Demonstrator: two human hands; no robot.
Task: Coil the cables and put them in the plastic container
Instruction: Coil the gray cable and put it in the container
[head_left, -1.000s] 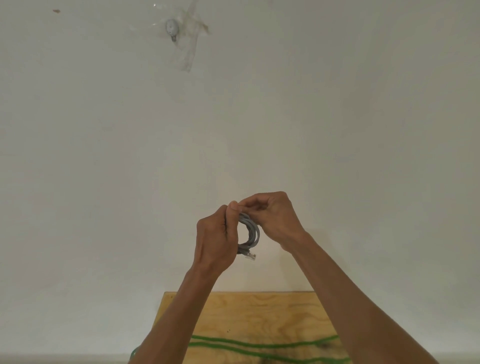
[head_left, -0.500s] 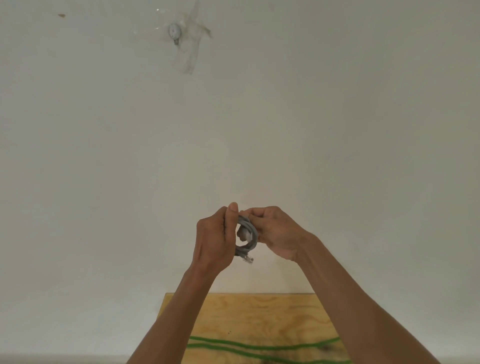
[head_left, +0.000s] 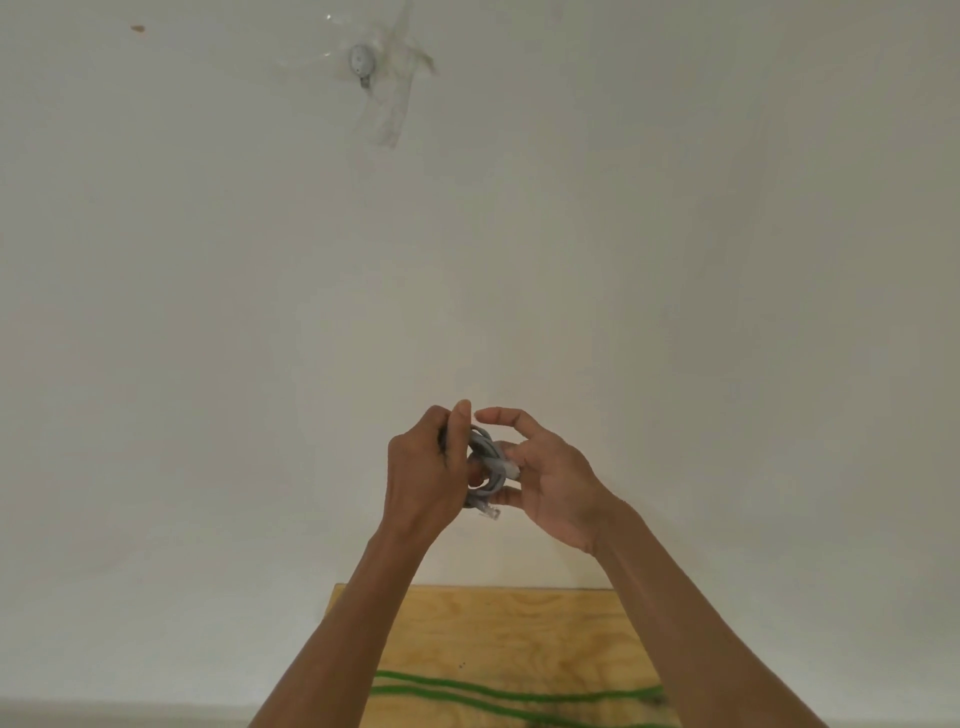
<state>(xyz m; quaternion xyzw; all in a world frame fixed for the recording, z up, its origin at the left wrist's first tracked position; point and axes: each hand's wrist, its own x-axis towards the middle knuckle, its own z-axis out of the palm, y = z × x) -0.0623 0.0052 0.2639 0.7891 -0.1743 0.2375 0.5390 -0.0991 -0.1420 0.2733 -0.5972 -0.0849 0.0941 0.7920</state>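
Head view: left hand (head_left: 423, 467) grips grey coil (head_left: 485, 467) (plug dangling); right hand (head_left: 558, 483) fingers curl round it.

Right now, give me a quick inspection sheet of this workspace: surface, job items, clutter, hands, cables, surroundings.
Surface: plywood board, only its far part in view, against the wall.
Job's things: grey cable wound into a small coil, held up in front of the wall; one clear plug hangs below the coil. Plastic container: nothing seen.
Clutter: nothing seen.
Grippers: left hand grips the coil; right hand supports it from the other side, its forefinger and thumb apart.
Cables: green cable lies in two strands across the board, uncoiled.
Surroundings: white wall; small round hook fixed under clear tape.
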